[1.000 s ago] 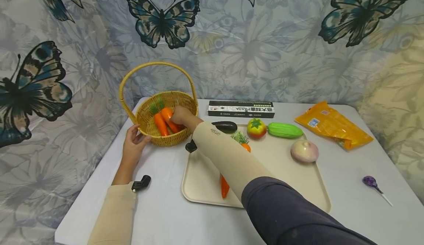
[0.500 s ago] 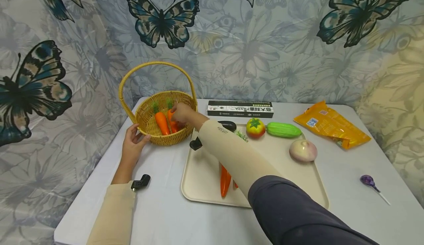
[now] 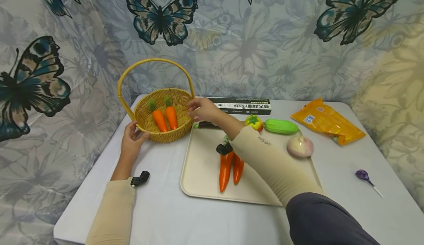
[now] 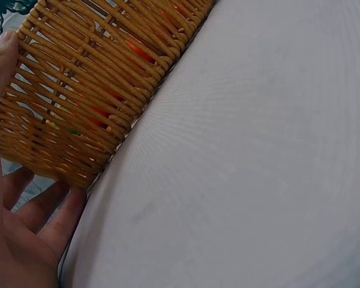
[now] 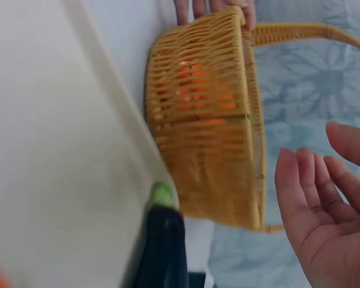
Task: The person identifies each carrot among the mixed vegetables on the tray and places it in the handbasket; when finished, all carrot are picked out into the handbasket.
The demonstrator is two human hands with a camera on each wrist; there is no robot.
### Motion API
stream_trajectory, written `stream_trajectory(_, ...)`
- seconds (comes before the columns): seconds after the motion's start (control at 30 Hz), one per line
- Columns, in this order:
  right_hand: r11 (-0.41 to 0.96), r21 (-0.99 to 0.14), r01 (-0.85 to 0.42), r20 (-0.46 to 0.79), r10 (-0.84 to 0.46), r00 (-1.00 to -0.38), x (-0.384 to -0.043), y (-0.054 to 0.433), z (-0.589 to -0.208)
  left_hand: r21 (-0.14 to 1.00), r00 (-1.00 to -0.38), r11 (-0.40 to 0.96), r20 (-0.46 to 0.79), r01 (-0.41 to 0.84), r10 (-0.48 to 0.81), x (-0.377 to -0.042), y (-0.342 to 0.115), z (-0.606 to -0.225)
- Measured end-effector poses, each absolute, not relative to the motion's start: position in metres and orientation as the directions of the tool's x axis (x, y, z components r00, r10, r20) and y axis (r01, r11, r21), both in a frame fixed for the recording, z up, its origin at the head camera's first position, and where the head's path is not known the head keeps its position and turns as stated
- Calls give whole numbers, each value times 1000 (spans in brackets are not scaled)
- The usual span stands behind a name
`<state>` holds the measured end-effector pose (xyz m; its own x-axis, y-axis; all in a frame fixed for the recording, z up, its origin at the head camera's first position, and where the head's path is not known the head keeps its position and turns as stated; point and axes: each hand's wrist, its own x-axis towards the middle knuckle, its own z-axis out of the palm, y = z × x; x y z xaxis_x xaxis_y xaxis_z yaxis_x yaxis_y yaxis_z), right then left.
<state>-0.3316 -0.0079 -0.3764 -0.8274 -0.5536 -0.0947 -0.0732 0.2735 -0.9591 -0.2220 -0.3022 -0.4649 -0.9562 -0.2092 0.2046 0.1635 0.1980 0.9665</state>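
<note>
My left hand [image 3: 131,139] holds the wicker basket [image 4: 84,78] by its near left side, thumb at the rim and fingers behind the wall. Two orange carrots [image 3: 160,120] with green tops lie side by side inside the basket. My right hand [image 3: 206,110] is beside the basket's right rim, fingers loosely bent and nothing between them; the right wrist view shows the bare palm. Below that hand, an eggplant [image 5: 162,246] with a green stem lies at the tray's [image 3: 198,180] far left corner, partly covered by the hand in the head view.
On the tray are two more carrots [image 3: 226,169], partly behind the right sleeve, a tomato [image 3: 253,122], a green cucumber [image 3: 281,126] and an onion [image 3: 300,146]. A pasta box [image 3: 245,106] stands behind. At right lie an orange packet [image 3: 328,121] and a purple lollipop [image 3: 363,175].
My right hand has let go of a carrot in the basket and moved out over the rim to the right. The left hand keeps its hold on the basket.
</note>
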Motion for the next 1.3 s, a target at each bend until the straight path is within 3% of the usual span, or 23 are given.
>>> stream_trajectory(0.67, 180, -982, -55, -22, -402, -915, -264, 107, -371, 969, -962, 203, 185, 144, -200, -226, -301, -469)
stream_trajectory(1.07, 265, -964, 19, -98, -289, -952, -231, 141, -403, 961, -952, 229, 206, 153, -227, -234, -312, -489)
stream_trajectory(1.3, 239, -968, 73, -124, -206, -971, -213, 157, -422, 961, -953, 231, 202, 150, -226, -231, -310, -487)
